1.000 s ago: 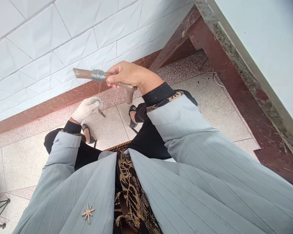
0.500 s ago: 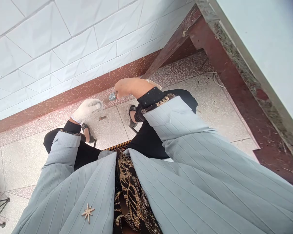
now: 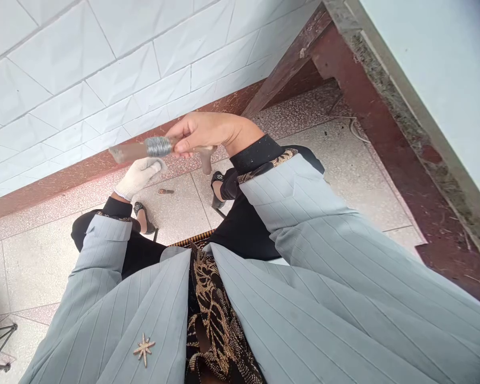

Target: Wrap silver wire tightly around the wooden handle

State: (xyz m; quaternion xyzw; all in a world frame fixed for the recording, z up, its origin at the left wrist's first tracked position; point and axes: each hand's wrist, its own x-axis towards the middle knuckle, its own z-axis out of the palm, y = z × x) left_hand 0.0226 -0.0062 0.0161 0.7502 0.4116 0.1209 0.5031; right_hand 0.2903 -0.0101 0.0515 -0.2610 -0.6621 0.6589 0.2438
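Bare and bent at the wrist, my right hand [image 3: 200,133] is closed around a wooden tool [image 3: 128,152] with a blocky brown end, held nearly level. A tight wrap of silver wire [image 3: 158,146] circles the tool beside my fingers, and a thin brown part points down behind the hand. My left hand [image 3: 136,177], in a white knit glove, sits just below the blocky end. Its fingers are pinched together by a small pale patch that I cannot make out; whether it touches the tool is unclear.
A small brown piece [image 3: 166,191] lies on the tiled floor [image 3: 180,208] between my shoes. White wall tiles [image 3: 116,85] rise ahead above a red skirting. To the right stands a reddish-brown frame [image 3: 368,106] under a pale slab. Black metal legs [image 3: 0,344] show at lower left.
My right hand has risen and moved left, bringing the wire-wrapped tool over the gloved hand. The tool now shows much more of its length. My left hand has barely moved.
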